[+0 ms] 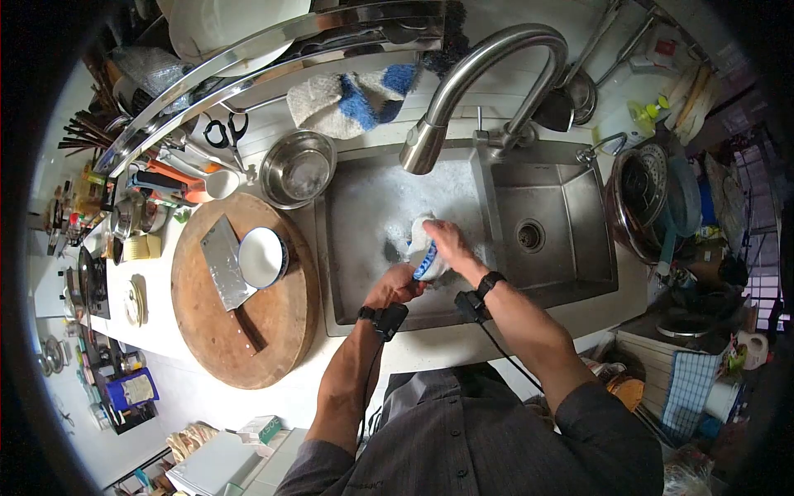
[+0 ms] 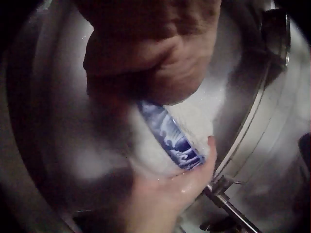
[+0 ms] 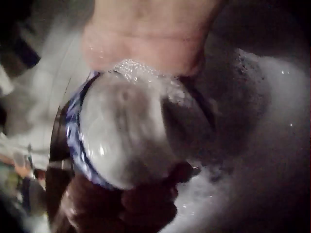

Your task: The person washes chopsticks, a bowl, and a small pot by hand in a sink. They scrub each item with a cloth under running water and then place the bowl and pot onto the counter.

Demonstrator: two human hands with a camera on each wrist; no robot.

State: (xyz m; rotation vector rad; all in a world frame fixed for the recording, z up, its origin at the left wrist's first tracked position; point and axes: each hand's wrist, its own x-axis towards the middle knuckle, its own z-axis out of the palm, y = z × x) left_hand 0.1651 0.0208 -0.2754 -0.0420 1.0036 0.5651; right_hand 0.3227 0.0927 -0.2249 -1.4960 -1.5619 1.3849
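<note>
Over the left sink basin (image 1: 356, 302), both hands work on a white bowl with a blue patterned outer band (image 1: 426, 263). My left hand (image 1: 397, 285) grips the bowl from its near left side, fingers curled round the rim. From the right, my right hand (image 1: 449, 244) holds a whitish, soft-looking cloth (image 1: 423, 227) against the bowl. In the right wrist view the bowl (image 3: 75, 133) is tilted, with bubbles near the right hand (image 3: 146, 53). The right fingers are largely hidden behind the bowl and cloth. Suds float in the basin below.
A round chopping board (image 1: 198, 331) left of the sink bears a cleaver (image 1: 223, 260) and another white bowl (image 1: 263, 258). A metal basin (image 1: 298, 169) stands behind. The faucet (image 1: 424, 145) arches over the sink. The right basin (image 1: 571, 215) has a drain; stacked pans stand beyond it.
</note>
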